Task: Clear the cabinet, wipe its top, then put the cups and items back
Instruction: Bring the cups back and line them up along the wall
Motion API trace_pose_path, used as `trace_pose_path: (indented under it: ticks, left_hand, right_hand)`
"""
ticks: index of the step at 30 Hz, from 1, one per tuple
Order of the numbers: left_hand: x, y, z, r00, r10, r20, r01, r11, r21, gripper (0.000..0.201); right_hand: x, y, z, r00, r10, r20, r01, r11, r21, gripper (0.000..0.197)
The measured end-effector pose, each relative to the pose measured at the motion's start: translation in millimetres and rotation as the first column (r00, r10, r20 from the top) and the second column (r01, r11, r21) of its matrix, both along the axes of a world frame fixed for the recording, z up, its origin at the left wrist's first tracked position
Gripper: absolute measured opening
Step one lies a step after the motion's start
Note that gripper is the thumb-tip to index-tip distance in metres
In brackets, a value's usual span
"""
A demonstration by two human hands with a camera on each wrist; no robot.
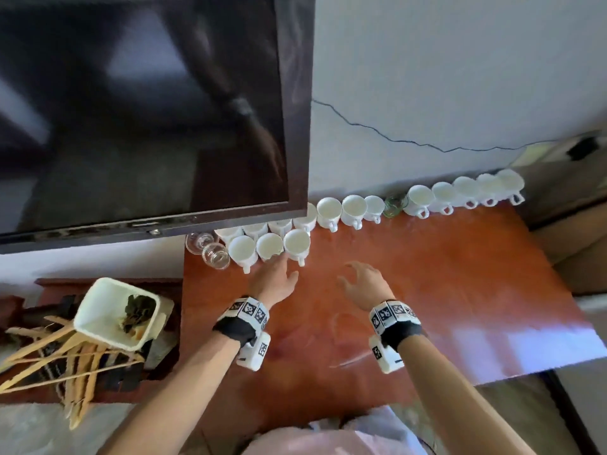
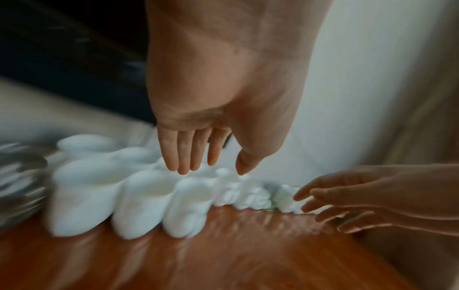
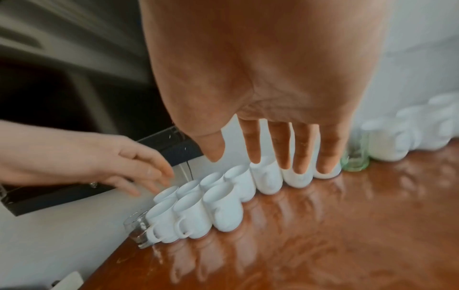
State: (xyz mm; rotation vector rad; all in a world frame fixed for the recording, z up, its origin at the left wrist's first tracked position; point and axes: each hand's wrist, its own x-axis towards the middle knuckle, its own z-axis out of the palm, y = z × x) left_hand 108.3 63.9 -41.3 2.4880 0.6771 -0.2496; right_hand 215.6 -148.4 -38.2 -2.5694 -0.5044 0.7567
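Several white cups (image 1: 297, 244) stand upright in a row along the back of the red-brown cabinet top (image 1: 427, 290), with a second short row in front at the left (image 3: 223, 204). Clear glasses (image 1: 215, 254) stand at the left end and a greenish glass (image 1: 395, 203) in the middle of the row. My left hand (image 1: 279, 274) hovers just in front of the front cups (image 2: 191, 204), fingers straight, holding nothing. My right hand (image 1: 358, 280) hangs over the bare wood to its right, fingers spread and empty (image 3: 285, 157).
A dark screen (image 1: 147, 110) hangs on the wall above the left cups, its lower edge close over them. A lower shelf at the left holds a white bin (image 1: 118, 313) and wooden hangers (image 1: 65, 356). A dark cable (image 1: 394, 136) runs along the wall.
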Motion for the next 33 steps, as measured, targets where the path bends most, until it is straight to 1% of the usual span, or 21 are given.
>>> trace_pose_path:
  ticks: [2, 3, 6, 9, 12, 14, 16, 19, 22, 24, 27, 30, 33]
  left_hand:
    - [15, -28, 35, 0.990, -0.127, 0.058, 0.123, 0.990, 0.065, 0.039]
    - [24, -45, 53, 0.978, -0.189, 0.090, 0.181, 0.979, 0.091, 0.043]
    - [54, -103, 100, 0.907, -0.368, 0.205, 0.334, 0.925, 0.180, 0.052]
    - [85, -171, 137, 0.829, -0.496, 0.259, 0.442, 0.864, 0.241, 0.059]
    - [105, -248, 168, 0.737, -0.594, 0.323, 0.511, 0.802, 0.310, 0.066]
    - [109, -303, 178, 0.676, -0.644, 0.357, 0.546, 0.764, 0.344, 0.072]
    - [110, -360, 183, 0.614, -0.704, 0.356, 0.591, 0.710, 0.384, 0.080]
    - [106, -446, 183, 0.502, -0.799, 0.331, 0.671, 0.602, 0.434, 0.087]
    - [99, -530, 178, 0.378, -0.878, 0.294, 0.750, 0.476, 0.458, 0.089]
    - [94, -587, 171, 0.288, -0.918, 0.274, 0.796, 0.389, 0.463, 0.091]
    - [86, -671, 156, 0.146, -0.962, 0.231, 0.843, 0.243, 0.479, 0.095]
    - [73, -754, 140, 0.013, -0.985, 0.172, 0.873, 0.095, 0.479, 0.101]
    - [62, -833, 129, -0.110, -0.989, 0.097, 0.881, -0.052, 0.470, 0.107]
  right_hand:
    - [1, -35, 24, 0.996, -0.021, 0.082, 0.024, 0.999, -0.040, 0.061]
    - [3, -54, 37, 0.991, -0.043, 0.129, 0.049, 0.998, -0.043, 0.063]
    - [12, -117, 74, 0.959, -0.141, 0.247, 0.153, 0.988, -0.031, 0.066]
    - [19, -189, 110, 0.913, -0.246, 0.326, 0.265, 0.964, -0.014, 0.068]
    - [10, -270, 140, 0.845, -0.343, 0.410, 0.375, 0.927, 0.003, 0.073]
    - [-4, -327, 157, 0.796, -0.408, 0.448, 0.460, 0.888, -0.008, 0.077]
    - [-21, -383, 169, 0.735, -0.479, 0.481, 0.550, 0.835, -0.010, 0.080]
    - [-55, -469, 174, 0.632, -0.581, 0.513, 0.681, 0.732, -0.010, 0.079]
    - [-96, -552, 165, 0.541, -0.673, 0.505, 0.788, 0.615, -0.024, 0.083]
    - [-129, -604, 159, 0.457, -0.742, 0.490, 0.861, 0.507, -0.035, 0.086]
    - [-189, -673, 151, 0.308, -0.817, 0.488, 0.947, 0.314, -0.071, 0.086]
    - [-248, -729, 144, 0.163, -0.872, 0.461, 0.986, 0.126, -0.110, 0.086]
    - [-291, -777, 136, 0.029, -0.901, 0.433, 0.990, -0.034, -0.135, 0.085]
